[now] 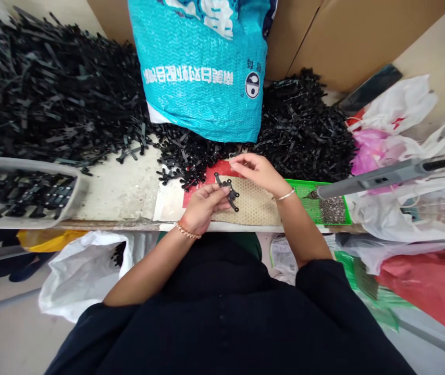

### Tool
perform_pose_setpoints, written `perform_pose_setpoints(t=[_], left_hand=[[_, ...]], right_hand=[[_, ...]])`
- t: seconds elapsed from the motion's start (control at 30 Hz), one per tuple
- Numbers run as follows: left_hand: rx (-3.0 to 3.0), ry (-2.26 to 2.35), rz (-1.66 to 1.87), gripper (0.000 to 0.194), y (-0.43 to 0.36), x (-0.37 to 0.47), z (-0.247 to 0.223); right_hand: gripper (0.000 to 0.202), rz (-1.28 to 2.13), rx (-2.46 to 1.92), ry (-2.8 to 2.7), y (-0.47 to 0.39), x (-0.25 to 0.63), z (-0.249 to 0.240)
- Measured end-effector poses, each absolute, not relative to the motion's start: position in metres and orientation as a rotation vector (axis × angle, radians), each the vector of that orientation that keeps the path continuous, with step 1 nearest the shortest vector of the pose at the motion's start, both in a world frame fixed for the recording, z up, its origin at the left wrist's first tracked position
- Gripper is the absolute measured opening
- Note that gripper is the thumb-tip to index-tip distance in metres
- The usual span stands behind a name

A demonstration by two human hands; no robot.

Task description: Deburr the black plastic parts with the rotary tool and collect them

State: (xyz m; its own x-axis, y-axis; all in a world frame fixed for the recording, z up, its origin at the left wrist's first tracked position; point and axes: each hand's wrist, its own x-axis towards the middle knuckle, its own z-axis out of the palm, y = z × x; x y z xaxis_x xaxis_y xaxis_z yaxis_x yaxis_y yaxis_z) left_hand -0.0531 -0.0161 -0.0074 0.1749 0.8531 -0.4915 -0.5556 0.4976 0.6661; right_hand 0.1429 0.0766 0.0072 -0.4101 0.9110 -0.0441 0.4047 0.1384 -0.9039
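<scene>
My left hand (202, 205) grips a black plastic part (232, 195) with several round-ended arms, above the beige honeycomb mat (259, 200). Just up and to the right of that part is my right hand (259, 172), its thumb and fingertips drawn together. Anything between those fingertips is too small to make out. A red sheet (222, 169) shows behind my hands. Close behind it lies a heap of small black parts (185, 153). To the right, a green tray (304, 200) contains small metal pieces (332, 209), with the tip of a grey power screwdriver (374, 178) over it.
A blue printed bag (202, 67) stands behind my hands, between a large left heap of black strips (50, 94) and a right heap of black parts (308, 125). At far left sits a clear bin (77, 190) of black parts. Plastic bags (398, 208) crowd the right side.
</scene>
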Motion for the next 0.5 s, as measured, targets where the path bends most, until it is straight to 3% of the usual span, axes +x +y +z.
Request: perform_pose_setpoints(t=[0.13,0.3,0.4,0.5], left_hand=[[0.363,0.946,1.144,0.049,-0.017,-0.051,-0.004],[0.377,0.951,1.128,0.049,-0.02,-0.043,-0.005],[0.394,0.996,1.039,0.044,-0.021,-0.038,-0.006],[0.411,1.03,0.96,0.037,-0.019,-0.033,-0.008]], right_hand=[[0.046,1.53,-1.21,-1.695,0.035,0.147,0.006],[0.042,1.485,-1.276,-1.608,0.0,0.145,-0.007],[0.041,1.051,-1.362,-1.656,-0.022,0.155,-0.003],[0.051,0.179,-1.488,-1.424,-0.04,0.186,0.011]])
